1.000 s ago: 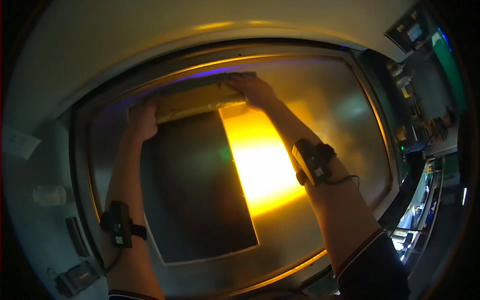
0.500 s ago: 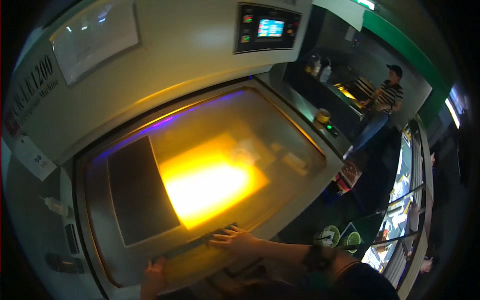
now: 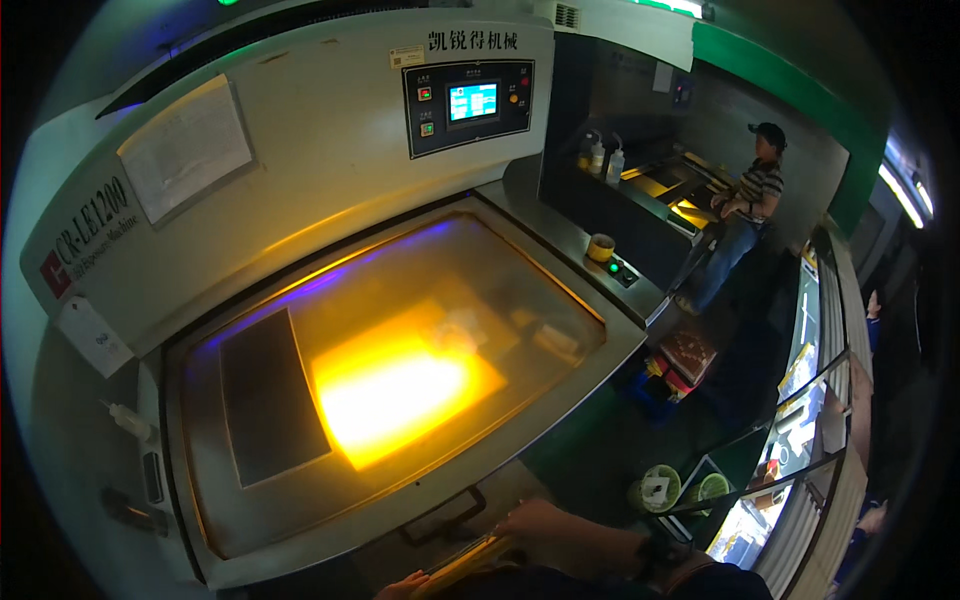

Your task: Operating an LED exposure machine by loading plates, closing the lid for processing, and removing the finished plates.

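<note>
My right hand (image 3: 530, 522) is below the front edge of the machine's tray (image 3: 560, 415), fingers closed at the end of a thin yellowish flat sheet (image 3: 468, 562). At the sheet's other end, my left hand (image 3: 405, 584) shows only in part, fingers closed on its edge. The sheet is tilted and cut off by the lower rim of the picture. Close beside my right hand, a dark pull handle (image 3: 445, 520) is on the machine's front. Under the tray's clear cover lie a dark rectangular panel (image 3: 270, 400) and a brightly lit yellow area (image 3: 400, 395).
Behind the tray rises a pale machine body with a control panel (image 3: 468, 108). A yellow roll (image 3: 601, 248) and a button box (image 3: 620, 270) stand to the right. A co-worker (image 3: 758, 195) stands at another bench. Green baskets (image 3: 658, 490) and a stool (image 3: 683, 358) are on the floor.
Both hands have come off the tray's front edge toward me, carrying the yellowish sheet down and to the right. My view has shifted, showing more of the machine's upper body.
</note>
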Motion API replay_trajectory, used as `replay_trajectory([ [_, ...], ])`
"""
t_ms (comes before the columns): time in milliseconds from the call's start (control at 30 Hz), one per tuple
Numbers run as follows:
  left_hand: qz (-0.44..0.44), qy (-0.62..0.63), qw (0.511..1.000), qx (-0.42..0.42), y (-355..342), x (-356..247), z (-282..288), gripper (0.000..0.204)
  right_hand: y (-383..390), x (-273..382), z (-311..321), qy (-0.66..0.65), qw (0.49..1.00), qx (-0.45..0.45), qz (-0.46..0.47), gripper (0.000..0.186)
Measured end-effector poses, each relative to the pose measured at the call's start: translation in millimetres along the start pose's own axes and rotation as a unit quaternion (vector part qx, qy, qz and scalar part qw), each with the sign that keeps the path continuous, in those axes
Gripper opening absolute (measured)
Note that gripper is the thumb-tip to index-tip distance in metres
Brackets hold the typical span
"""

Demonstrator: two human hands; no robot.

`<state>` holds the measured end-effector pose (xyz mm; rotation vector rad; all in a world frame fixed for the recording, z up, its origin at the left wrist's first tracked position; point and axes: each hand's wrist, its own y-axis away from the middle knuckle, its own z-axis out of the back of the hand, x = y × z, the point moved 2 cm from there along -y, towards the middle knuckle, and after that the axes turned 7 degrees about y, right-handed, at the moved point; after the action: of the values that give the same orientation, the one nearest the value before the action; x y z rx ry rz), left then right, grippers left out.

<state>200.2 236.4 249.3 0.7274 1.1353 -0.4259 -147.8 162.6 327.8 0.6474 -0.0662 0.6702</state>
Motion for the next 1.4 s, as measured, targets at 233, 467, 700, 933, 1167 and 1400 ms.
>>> replay_trajectory([
  [233, -0.063, -0.012, 0.979, -0.195, -66.7, 12.5, 13.0, 0.034, -7.6, 9.8, 29.5, -0.279, 0.957, -0.055, -0.048, 0.046],
  [467, -0.026, 0.038, 0.984, -0.17, -92.0, 23.6, 33.9, 0.036, 70.1, -95.0, -94.9, -0.252, 0.948, 0.063, -0.182, 0.048],
  [700, 0.012, 0.063, 0.985, -0.161, -135.4, 3.5, 31.3, 0.038, 99.8, -148.1, -100.3, -0.343, 0.889, -0.087, -0.291, 0.041],
  [933, 0.061, 0.083, 0.978, -0.179, -168.9, -27.7, 4.4, 0.041, 102.7, -291.2, 27.8, -0.215, 0.86, -0.286, -0.364, 0.029],
  [1167, 0.126, 0.213, 0.953, -0.176, -154.5, -68.3, -73.1, 0.044, 93.6, -637.4, 7.5, 0.137, 0.792, -0.412, -0.429, 0.06],
  [1400, 0.095, 0.537, 0.774, -0.32, -188.5, -52.9, -197.0, 0.045, 59.4, -639.6, 65.5, 0.121, 0.793, -0.418, -0.426, 0.086],
])
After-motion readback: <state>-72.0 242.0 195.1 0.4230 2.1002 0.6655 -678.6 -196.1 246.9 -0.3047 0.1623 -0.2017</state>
